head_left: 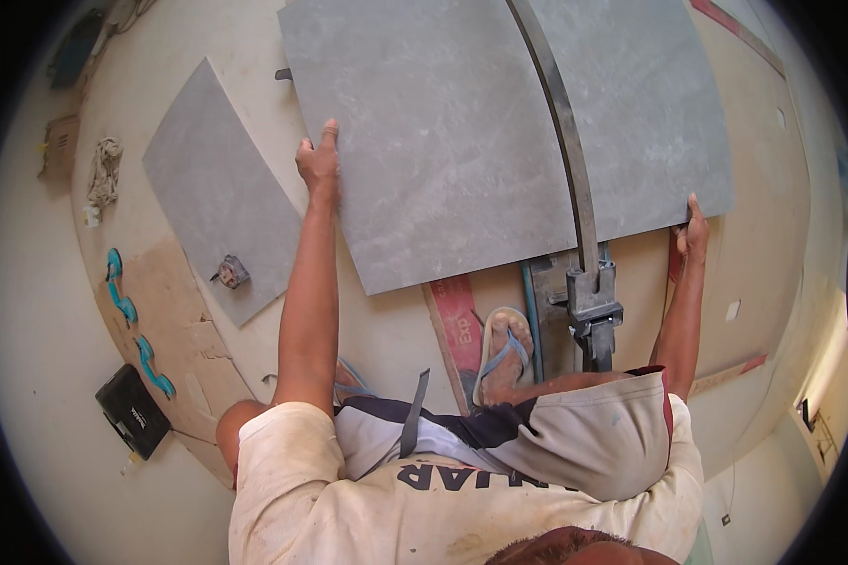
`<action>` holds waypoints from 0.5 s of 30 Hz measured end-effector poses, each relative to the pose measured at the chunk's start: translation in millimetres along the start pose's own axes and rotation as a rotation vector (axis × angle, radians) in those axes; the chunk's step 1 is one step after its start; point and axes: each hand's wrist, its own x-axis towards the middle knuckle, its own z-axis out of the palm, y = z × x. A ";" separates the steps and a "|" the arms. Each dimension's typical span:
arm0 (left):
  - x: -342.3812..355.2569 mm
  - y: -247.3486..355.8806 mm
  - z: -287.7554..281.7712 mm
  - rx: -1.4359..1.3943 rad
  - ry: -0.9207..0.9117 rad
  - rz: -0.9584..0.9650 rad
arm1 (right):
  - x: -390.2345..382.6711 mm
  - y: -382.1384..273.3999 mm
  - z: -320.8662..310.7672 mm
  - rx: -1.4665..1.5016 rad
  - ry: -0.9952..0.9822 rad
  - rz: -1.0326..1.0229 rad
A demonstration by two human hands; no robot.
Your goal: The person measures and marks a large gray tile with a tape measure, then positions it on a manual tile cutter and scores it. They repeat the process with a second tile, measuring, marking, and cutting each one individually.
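Note:
A large grey tile (433,151) lies across a tile cutter (592,306), whose long dark rail (558,104) runs over the tile's top from near to far. My left hand (320,171) grips the tile's left edge, its thumb on the upper face and its fingers mostly hidden underneath. At the near edge on the right, my right hand (693,234) holds the tile the same way, thumb up. The cutter's near end sits just beyond my right knee, close to my sandalled foot (504,358).
On the left lies a narrower grey tile piece (221,179) with a tape measure (232,272) on it. Two teal suction lifters (120,287) rest on cardboard (171,306), near a black case (134,411). A crumpled rag (105,171) is farther off. Red-printed cardboard (452,325) lies by my foot.

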 end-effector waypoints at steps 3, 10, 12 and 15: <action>4.7 6.4 1.0 0.064 0.024 -0.017 | 2.8 1.4 -2.3 0.017 0.003 -0.005; 33.3 63.2 22.1 0.553 0.398 0.435 | -2.8 0.7 -2.3 0.028 -0.002 -0.030; 60.2 72.8 29.6 0.677 0.480 0.595 | -3.7 -0.8 -0.1 0.037 0.004 -0.016; 123.8 82.4 32.1 0.686 0.364 0.616 | -0.2 -2.2 -0.3 0.058 -0.025 -0.008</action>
